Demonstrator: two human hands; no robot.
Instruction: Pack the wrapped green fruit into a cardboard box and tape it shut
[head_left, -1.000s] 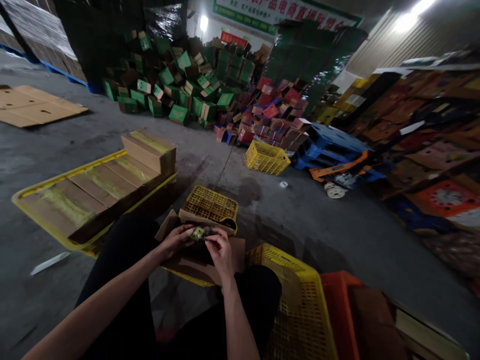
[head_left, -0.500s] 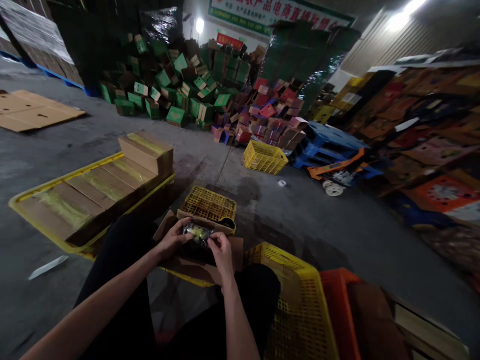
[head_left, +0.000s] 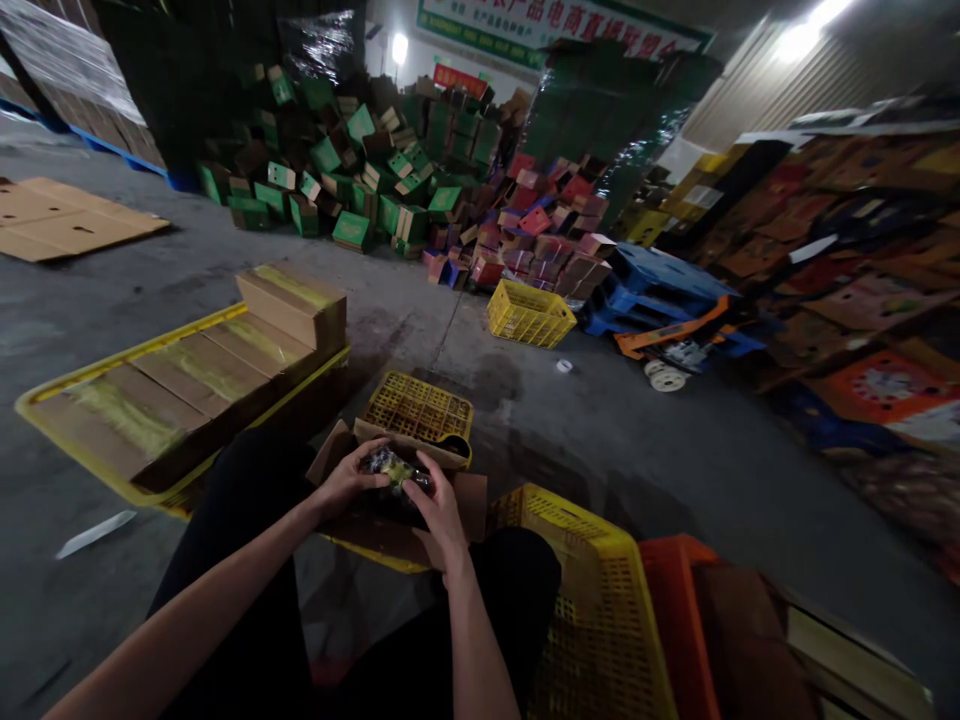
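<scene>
My left hand point(head_left: 346, 480) and my right hand point(head_left: 436, 507) meet over an open cardboard box point(head_left: 390, 520) that rests between my knees. Both hands grip a small shiny wrapped packet point(head_left: 390, 466) with yellow-green contents, left fingers on its left end, right fingers on its right end. The packet sits just above the box's open top. What is inside the box is too dark to make out.
A yellow crate point(head_left: 420, 408) lies upside down beyond the box. Sealed cartons point(head_left: 225, 360) lie on a yellow pallet point(head_left: 45, 400) at left. Yellow point(head_left: 592, 590) and orange point(head_left: 675, 620) crates stand at right. Piled green and red boxes point(head_left: 420, 190) fill the back.
Both hands have shifted slightly on the packet and lowered it toward the box opening. The camera has tilted a little.
</scene>
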